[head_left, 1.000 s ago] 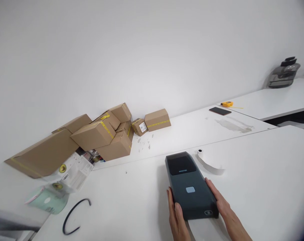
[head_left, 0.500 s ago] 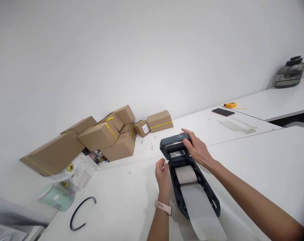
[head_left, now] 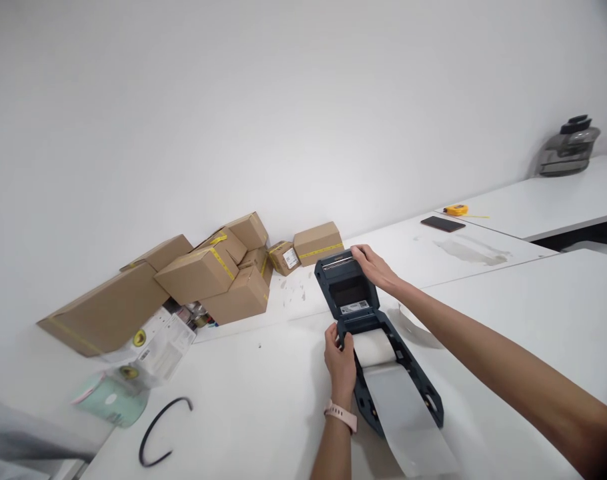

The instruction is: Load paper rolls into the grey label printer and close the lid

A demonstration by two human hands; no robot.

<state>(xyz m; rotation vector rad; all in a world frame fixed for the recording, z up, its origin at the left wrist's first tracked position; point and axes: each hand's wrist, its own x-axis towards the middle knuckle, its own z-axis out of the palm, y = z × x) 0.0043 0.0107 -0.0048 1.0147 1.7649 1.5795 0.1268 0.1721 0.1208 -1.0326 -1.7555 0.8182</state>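
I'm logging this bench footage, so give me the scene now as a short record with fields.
Main item: dark blue-grey boxy plastic device, its matching lid open
Inside: white cylindrical paper roll, whitish flat strip extending out
Left hand: touching the device's left edge near the lid
Right hand: holding the lid's upper right corner
Behind, left: piled brown cardboard boxes
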